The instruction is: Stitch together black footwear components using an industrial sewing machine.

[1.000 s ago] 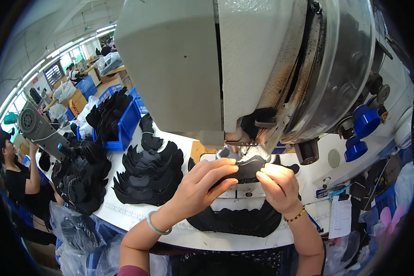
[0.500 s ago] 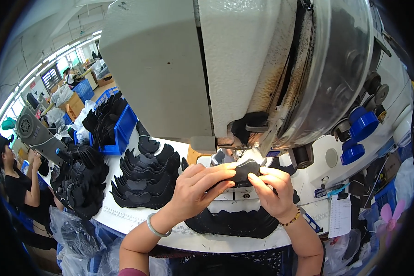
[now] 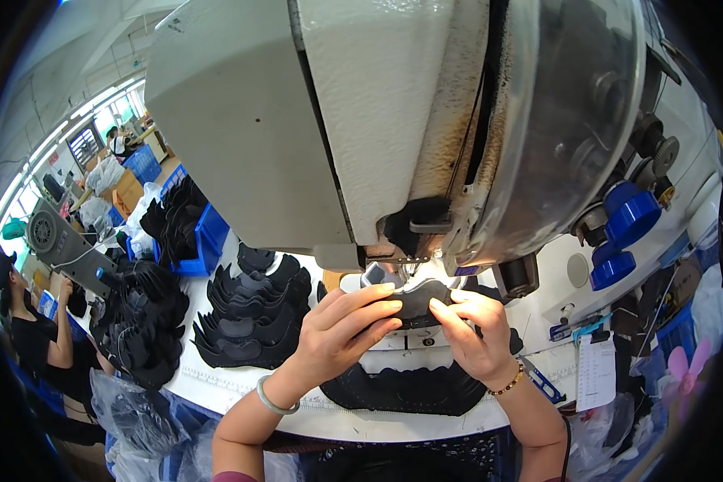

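A black curved fabric piece (image 3: 424, 304), which looks like a shoe-upper part, is held flat between both hands beneath the lit needle area of a grey-white sewing machine (image 3: 253, 136). My left hand (image 3: 341, 325) pinches its left side, fingers stretched along the upper edge. On its right side, the thumb and fingers of my right hand (image 3: 478, 331) close on the edge. The needle itself is too small to make out. Just below the hands, a row of overlapping black pieces (image 3: 406, 392) lies along the table's near edge.
Fanned black pieces (image 3: 253, 313) and a darker heap (image 3: 140, 313) lie to the left, near a blue crate (image 3: 210, 238) of more pieces. At right are blue-handled snips (image 3: 548, 388), a paper sheet (image 3: 596, 373) and blue knobs (image 3: 631, 213). A co-worker (image 3: 36, 321) sits far left.
The whole view has shifted a little, with the machine appearing farther left. Both hands keep their hold on the black piece, which has barely moved under the machine.
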Demonstrator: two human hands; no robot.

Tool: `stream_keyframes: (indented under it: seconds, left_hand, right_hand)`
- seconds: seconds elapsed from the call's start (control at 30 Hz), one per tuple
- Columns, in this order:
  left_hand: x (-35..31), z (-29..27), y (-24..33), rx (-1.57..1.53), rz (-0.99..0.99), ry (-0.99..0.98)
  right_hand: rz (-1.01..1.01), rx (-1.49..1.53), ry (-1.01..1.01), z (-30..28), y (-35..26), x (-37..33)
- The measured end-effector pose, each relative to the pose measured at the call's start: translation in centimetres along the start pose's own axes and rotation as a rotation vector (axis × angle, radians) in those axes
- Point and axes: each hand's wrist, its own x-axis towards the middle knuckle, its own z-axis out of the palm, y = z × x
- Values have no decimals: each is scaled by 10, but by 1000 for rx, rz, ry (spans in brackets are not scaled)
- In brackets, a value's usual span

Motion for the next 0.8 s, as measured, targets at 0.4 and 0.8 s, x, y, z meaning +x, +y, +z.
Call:
stream_keyframes:
  seconds: [0.4, 0.8]
  left_hand:
    - [4, 0, 3, 31, 0, 12]
    - [4, 0, 2, -14, -26, 9]
  right_hand:
    - [9, 35, -9, 0, 3, -2]
    - [25, 36, -10, -1, 1, 3]
